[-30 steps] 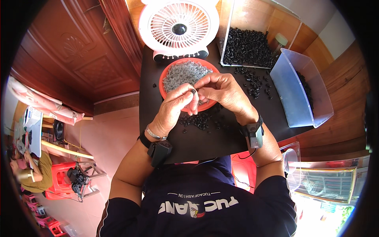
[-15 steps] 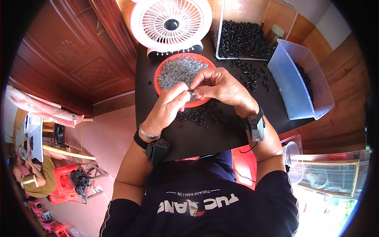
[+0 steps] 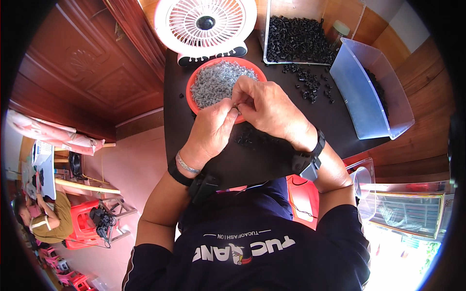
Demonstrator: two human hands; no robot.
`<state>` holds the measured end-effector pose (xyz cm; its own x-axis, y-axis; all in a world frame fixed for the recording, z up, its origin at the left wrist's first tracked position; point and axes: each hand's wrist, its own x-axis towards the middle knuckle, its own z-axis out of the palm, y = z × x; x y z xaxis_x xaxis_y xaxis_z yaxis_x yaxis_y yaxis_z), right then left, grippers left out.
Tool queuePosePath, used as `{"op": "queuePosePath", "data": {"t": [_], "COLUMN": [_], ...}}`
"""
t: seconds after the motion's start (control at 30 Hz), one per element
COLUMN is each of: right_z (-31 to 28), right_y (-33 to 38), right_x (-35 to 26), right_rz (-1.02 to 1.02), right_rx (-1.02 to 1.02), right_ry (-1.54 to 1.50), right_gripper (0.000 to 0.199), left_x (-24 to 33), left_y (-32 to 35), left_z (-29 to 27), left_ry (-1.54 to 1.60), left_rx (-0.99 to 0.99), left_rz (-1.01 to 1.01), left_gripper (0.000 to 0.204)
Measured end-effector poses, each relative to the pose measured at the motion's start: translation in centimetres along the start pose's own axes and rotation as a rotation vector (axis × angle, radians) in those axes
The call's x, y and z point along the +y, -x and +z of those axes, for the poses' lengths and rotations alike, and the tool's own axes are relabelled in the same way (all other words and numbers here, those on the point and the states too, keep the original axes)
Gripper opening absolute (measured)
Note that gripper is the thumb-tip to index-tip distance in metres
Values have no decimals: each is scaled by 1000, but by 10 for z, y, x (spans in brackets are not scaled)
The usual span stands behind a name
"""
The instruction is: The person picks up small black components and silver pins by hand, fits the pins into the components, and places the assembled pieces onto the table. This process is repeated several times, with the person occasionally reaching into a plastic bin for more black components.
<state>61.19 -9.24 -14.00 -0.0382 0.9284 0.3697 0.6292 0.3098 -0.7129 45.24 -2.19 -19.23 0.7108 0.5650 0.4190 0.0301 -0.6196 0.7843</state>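
Observation:
My left hand [image 3: 212, 130] and my right hand [image 3: 274, 109] meet fingertip to fingertip over the near rim of a round orange-red bowl [image 3: 192, 101]. Both are closed in a pinch. Whatever lies between the fingertips is tiny and mostly covered; only a darkish speck shows. Heaped in the bowl are many small silvery-grey pieces [image 3: 213, 83], too fine to make out singly. Small black plastic pieces [image 3: 245, 137] lie on the dark table below my hands, partly in shadow.
A white fan [image 3: 167, 29] stands behind the bowl. At the back right, a clear bin [image 3: 291, 62] holds many black pieces, with more scattered before it [image 3: 310, 87]. A bluish tub [image 3: 357, 97] lies tilted on the right. Far left, another person [image 3: 48, 220] sits by a table.
My right hand has rolled, bringing its fingers more over the pinch, and my left fingers have drawn in closer. The whole view has shifted slightly.

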Motion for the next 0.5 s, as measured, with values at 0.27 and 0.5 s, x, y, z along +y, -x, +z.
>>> {"op": "queuePosePath", "data": {"t": [0.27,0.5], "right_z": [12,24], "right_y": [3,-1], "right_x": [-7,-10], "right_rz": [-140,-225], "right_rx": [116,162], "right_ry": [88,168], "right_gripper": [15,25], "left_x": [2,-23], "left_y": [-2,-2], "left_z": [13,29], "left_ry": [-50,464], "left_rx": [227,316], "left_rz": [-125,-140], "left_gripper": [19,20]}}
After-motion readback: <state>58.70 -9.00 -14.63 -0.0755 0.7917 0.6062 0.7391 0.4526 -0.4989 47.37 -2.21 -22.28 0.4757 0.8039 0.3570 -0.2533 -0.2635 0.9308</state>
